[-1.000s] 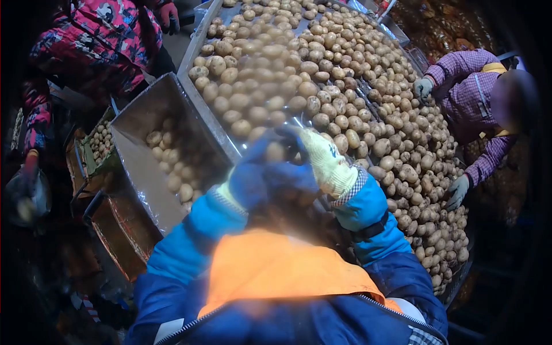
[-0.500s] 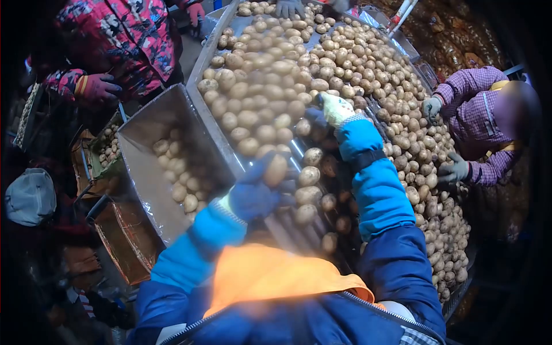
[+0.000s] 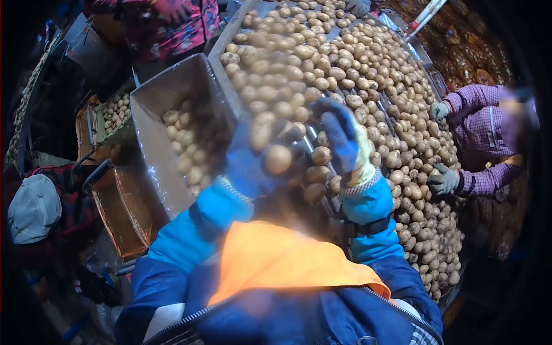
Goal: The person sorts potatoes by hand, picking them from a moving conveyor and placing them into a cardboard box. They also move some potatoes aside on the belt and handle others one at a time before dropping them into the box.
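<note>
My left hand (image 3: 248, 164), in a blue glove, holds a potato (image 3: 278, 160) at the near end of a broad heap of potatoes (image 3: 368, 63). More potatoes lie right by its fingers, partly blurred. My right hand (image 3: 348, 138), gloved in blue with a pale back, is cupped with its fingers apart over the sorting table, palm turned left. Beneath and beside it, a few potatoes (image 3: 319, 173) rest on dark rollers. No potato shows in its fingers.
A lined box (image 3: 172, 75) partly filled with potatoes stands left of the table's metal rim (image 3: 230, 86). An orange crate (image 3: 123, 213) is beyond it. A person in a checked sleeve (image 3: 477, 98) works at the right; another in a patterned jacket (image 3: 172, 29) stands at upper left.
My right hand has drawn back from the heap and turned, its fingers now curving left. My left hand still has a potato and has shifted slightly up in the view, which has itself moved.
</note>
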A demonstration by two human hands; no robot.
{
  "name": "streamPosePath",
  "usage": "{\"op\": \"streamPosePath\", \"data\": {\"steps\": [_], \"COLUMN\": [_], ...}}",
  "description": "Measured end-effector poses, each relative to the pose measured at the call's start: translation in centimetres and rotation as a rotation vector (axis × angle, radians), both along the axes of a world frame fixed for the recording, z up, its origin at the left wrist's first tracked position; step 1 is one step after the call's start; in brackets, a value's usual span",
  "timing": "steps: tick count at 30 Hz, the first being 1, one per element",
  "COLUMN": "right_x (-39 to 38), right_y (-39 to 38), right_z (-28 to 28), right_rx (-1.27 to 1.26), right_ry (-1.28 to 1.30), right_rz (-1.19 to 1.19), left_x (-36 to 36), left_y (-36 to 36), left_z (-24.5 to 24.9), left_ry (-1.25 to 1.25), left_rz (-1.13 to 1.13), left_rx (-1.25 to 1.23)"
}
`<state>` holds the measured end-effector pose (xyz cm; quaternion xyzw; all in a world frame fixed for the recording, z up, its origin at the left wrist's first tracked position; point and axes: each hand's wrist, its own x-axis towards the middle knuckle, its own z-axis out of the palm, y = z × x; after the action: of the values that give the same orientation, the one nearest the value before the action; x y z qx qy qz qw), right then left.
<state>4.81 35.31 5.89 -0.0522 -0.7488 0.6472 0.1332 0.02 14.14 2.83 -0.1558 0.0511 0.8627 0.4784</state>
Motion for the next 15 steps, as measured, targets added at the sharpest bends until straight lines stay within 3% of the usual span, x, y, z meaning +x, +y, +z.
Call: {"op": "streamPosePath", "data": {"steps": [2, 4, 6, 7, 9, 10, 13, 14, 15], "right_x": [-0.3, -0.6, -1.3, -1.7, -4.2, -5.8, -10.2, -11.8, -13.7], "right_y": [1.3, 2.3, 2.6, 2.8, 3.8, 4.5, 4.0, 3.9, 4.2], "right_z": [-1.2, -1.4, -1.2, -1.2, -2.7, -3.4, -1.4, -1.3, -1.3], "right_rx": [-0.139, -0.004, 0.07, 0.107, 0.127, 0.242, 0.817, 0.927, 1.038], "right_ry": [0.032, 0.019, -0.031, -0.056, -0.034, -0.071, -0.239, -0.277, -0.311], "right_rz": [-0.039, -0.053, -0.057, -0.062, -0.071, -0.072, -0.065, -0.008, 0.05], "left_x": [-0.2, 0.1, -0.1, -0.4, -1.1, -0.7, -0.2, -0.1, 0.1], "left_y": [-0.9, -2.7, -4.0, -4.9, -7.9, -9.6, -13.9, -13.7, -13.9], "left_z": [-0.8, -1.6, -0.8, 0.1, -4.1, -6.5, -7.5, -5.2, -6.4], "left_ry": [0.019, 0.328, 0.261, 0.038, 0.372, 0.623, 0.893, 0.722, 0.639], "left_rz": [0.004, 0.104, 0.168, 0.181, 0.306, 0.395, 0.34, 0.364, 0.443], "left_rx": [0.054, -0.28, -0.306, -0.168, -0.374, -0.539, -0.889, -0.861, -0.832]}}
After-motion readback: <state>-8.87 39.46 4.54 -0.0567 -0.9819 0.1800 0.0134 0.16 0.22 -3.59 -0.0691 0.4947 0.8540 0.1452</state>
